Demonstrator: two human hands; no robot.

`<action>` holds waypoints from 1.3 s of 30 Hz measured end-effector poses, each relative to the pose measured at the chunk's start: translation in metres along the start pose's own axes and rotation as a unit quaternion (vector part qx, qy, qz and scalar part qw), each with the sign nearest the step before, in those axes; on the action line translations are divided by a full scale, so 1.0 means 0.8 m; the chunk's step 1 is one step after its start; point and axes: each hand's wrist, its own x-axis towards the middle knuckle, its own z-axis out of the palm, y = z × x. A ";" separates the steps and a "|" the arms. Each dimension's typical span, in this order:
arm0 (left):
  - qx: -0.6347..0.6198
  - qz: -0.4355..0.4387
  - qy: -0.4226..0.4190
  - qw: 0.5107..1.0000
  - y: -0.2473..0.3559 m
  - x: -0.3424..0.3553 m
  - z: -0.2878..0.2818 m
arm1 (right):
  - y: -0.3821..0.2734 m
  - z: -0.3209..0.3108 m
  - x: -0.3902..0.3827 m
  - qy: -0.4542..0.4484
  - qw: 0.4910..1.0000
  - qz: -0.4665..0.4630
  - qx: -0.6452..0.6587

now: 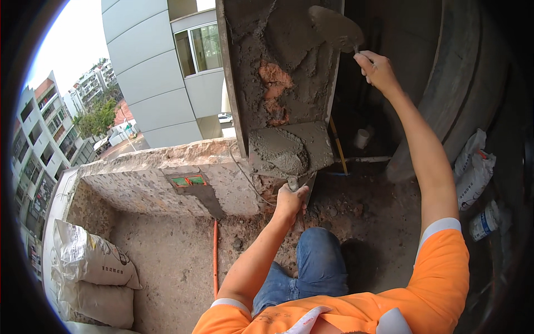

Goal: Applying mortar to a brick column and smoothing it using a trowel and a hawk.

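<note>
My right hand (378, 72) is raised to the upper right, its fingers closed around the handle of a plastering trowel (336, 29). The mortar-coated blade lies at the upper part of a narrow wall face (308, 103) covered in wet grey mortar. Bare red brick (275, 83) shows in the middle of that face. Lower down, my left hand (290, 201) grips a plasterer's hawk (320, 149) by its handle. A mound of wet mortar (283, 153) sits on the hawk's plate, which is close to the foot of the mortared face.
Straight edging strips (233, 83) border the wall face. A low rough wall (139, 186) with a green-and-orange box (189, 181) runs left, above an orange conduit (216, 250). Full sacks (103, 261) are stacked lower left. At right are a white bag (474, 172) and a bucket (485, 221).
</note>
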 end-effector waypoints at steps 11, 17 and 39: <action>-0.014 -0.015 -0.020 1.000 -0.012 -0.016 -0.008 | -0.081 0.000 0.134 -0.147 0.982 -0.035 -0.111; -0.012 -0.007 -0.003 1.000 -0.021 -0.027 -0.036 | -0.028 -0.013 0.038 0.016 0.999 0.037 -0.009; 0.093 0.030 0.068 0.993 -0.047 -0.049 -0.097 | -0.083 0.179 -0.294 -0.153 0.987 0.054 -0.025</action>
